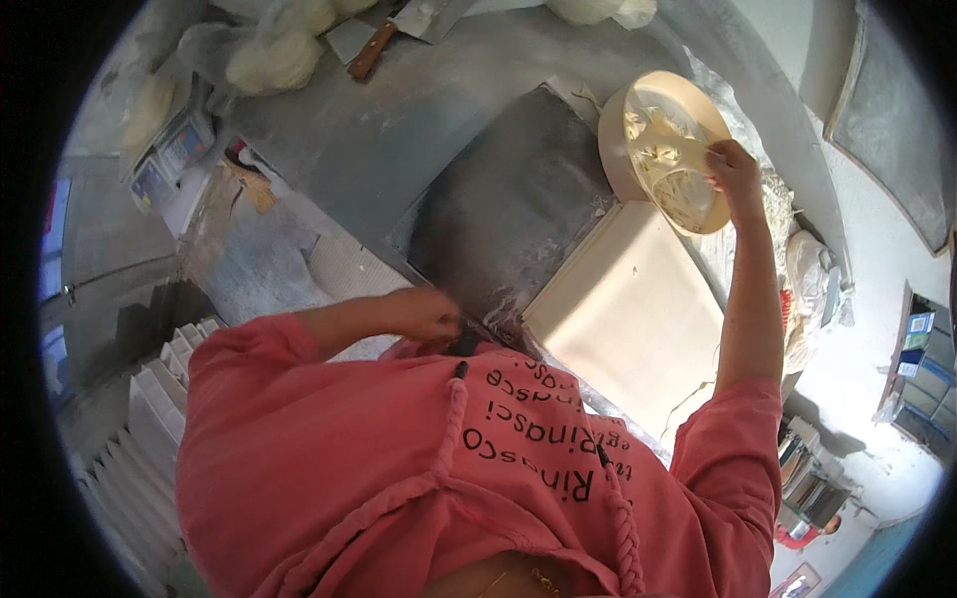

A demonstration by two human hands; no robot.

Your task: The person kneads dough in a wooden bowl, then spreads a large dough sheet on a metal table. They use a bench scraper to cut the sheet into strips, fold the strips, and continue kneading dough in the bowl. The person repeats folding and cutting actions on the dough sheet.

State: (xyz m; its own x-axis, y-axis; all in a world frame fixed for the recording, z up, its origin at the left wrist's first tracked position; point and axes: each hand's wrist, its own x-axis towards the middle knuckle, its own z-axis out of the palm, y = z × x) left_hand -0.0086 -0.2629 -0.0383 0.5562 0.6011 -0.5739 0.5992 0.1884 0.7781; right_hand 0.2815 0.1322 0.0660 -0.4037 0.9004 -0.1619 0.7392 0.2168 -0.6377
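Observation:
My right hand (733, 176) grips a pale, flat strip of dough (677, 153) over a tilted round container (619, 142) with a cream-coloured rim. Inside the container lie loose dough strips and scraps (677, 198). My left hand (428, 314) is blurred and curled in front of my body, by the near corner of a dark grey, flour-dusted metal panel (516, 202). Whether it holds anything is hidden. Between the panel and my right forearm lies a flat cream-coloured surface (635, 291), partly in shadow; its material is unclear.
A wood-handled blade (372, 51) lies on the grey worktop (336, 142) at the far side. Plastic bags of pale rounded lumps (273, 60) sit at the far left. A small brush (254, 187) lies left. White radiator-like fins (164, 381) stand beside me; plastic bags (811, 276) lie at right.

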